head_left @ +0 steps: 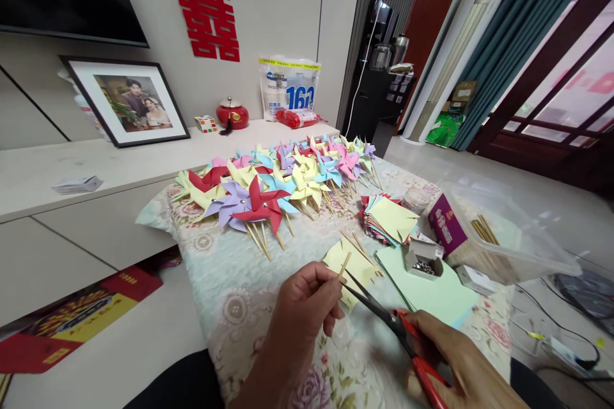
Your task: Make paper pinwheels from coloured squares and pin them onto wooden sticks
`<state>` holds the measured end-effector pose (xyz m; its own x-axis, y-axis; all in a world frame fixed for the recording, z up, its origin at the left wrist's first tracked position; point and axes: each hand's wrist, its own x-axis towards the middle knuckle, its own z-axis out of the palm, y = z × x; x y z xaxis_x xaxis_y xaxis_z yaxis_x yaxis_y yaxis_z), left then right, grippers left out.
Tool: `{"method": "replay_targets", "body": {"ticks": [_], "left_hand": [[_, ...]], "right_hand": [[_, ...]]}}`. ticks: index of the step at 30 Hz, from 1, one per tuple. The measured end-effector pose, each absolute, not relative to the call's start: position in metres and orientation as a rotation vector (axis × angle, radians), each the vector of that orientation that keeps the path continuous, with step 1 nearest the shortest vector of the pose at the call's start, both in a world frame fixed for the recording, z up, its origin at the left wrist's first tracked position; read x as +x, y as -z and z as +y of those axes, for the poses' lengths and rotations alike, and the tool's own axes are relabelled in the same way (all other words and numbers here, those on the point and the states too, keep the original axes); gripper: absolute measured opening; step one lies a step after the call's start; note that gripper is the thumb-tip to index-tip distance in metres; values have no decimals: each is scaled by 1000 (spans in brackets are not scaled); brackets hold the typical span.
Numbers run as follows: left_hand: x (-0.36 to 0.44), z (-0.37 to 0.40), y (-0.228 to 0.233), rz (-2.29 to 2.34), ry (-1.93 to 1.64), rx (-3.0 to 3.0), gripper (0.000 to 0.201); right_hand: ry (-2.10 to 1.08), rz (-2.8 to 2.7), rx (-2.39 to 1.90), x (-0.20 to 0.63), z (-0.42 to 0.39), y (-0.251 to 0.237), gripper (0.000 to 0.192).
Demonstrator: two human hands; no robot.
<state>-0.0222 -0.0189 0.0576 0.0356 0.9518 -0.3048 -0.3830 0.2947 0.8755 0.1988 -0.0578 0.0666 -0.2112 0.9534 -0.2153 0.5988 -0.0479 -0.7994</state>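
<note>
My left hand [304,307] pinches a short, thin wooden stick [345,264] that points up from between thumb and fingertips. In my right hand [451,358] is a pair of scissors [398,323] with red handles. Its dark blades are parted, and their tips come close to the stick beside my left fingertips; I cannot tell whether they touch it. Under the blades lies a pale yellow paper square [357,262] with cut corners, and a few thin sticks [357,244] rest by it. Paper pinwheels [263,204] on sticks cover the far left of the table.
A stack of cut coloured paper [391,217] lies right of centre. Near it are green sheets [446,297], a small box of metal fasteners [425,266] and a clear plastic tub [522,255] holding sticks. The flowered tablecloth [249,313] covers the table. A cabinet [158,163] stands behind.
</note>
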Motion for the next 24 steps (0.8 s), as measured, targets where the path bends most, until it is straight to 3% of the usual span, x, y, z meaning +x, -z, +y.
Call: {"method": "replay_targets", "body": {"ticks": [6,24], "left_hand": [[-15,-21,-59,1094,-1107,701,7],[-2,-26,-48,1030,-952,665,12]], "right_hand": [[-1103,-1926,-1672,197,-55,-69,20],[-1211,-1950,-1751,196,-59,-89,16]]}}
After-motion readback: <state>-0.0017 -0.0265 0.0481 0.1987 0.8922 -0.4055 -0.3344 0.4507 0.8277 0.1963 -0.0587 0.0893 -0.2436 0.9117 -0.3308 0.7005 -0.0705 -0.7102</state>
